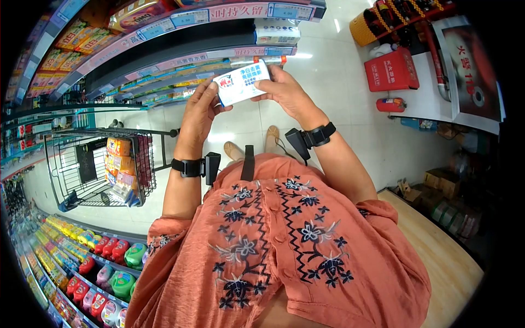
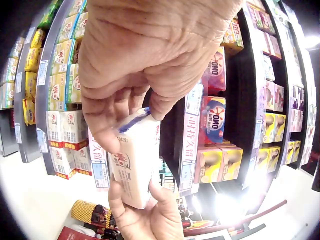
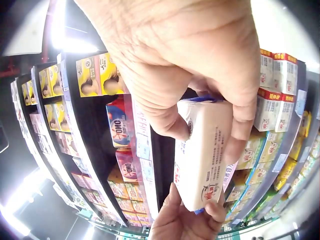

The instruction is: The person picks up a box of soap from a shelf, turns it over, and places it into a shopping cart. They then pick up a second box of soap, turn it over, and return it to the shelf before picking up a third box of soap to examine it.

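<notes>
In the head view, both hands hold up a white wrapped soap bar [image 1: 241, 83] with blue and red print, in front of the shelf. My left hand [image 1: 200, 109] grips its left end, thumb on the printed face. At the other end my right hand [image 1: 288, 94] pinches it, thumb also on the face. The left wrist view shows the soap bar [image 2: 135, 157] edge-on, between the near left hand [image 2: 150, 65] and the right hand [image 2: 147, 215] beyond. From the right wrist, the pack's narrow side [image 3: 207, 155] with small print is visible.
Store shelves [image 1: 180, 24] with soap packs and price labels stand ahead. A wire shopping cart [image 1: 98, 169] holding packaged goods is at the left. Detergent bottles [image 1: 112, 249] line a lower-left shelf. A red box [image 1: 391, 71] and a wooden tabletop [image 1: 432, 257] are on the right.
</notes>
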The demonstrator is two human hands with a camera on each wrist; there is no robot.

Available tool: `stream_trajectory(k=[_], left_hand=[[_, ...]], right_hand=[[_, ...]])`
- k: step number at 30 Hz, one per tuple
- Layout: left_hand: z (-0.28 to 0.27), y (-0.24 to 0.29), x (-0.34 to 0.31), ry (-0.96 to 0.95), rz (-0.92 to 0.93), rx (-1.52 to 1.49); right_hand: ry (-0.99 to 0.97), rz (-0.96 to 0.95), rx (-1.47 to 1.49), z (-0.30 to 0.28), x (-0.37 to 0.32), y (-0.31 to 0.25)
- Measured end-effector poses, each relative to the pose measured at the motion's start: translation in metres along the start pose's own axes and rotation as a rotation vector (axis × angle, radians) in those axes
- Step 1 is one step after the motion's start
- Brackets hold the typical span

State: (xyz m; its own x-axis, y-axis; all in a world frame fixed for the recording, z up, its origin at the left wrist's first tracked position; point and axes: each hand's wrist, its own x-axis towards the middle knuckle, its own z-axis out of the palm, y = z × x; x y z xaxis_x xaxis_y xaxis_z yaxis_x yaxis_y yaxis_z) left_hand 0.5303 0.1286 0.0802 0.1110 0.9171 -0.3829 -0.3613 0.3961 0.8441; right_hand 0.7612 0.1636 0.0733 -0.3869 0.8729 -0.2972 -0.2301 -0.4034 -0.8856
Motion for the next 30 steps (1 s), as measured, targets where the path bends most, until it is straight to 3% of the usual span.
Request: stream_trajectory(k=[30], left_hand=[[0.008,-0.011,0.016,0.014,-0.031,-0.012]], right_hand=[[-0.014,0.022,0.047,-0.020,0.001,0.001]])
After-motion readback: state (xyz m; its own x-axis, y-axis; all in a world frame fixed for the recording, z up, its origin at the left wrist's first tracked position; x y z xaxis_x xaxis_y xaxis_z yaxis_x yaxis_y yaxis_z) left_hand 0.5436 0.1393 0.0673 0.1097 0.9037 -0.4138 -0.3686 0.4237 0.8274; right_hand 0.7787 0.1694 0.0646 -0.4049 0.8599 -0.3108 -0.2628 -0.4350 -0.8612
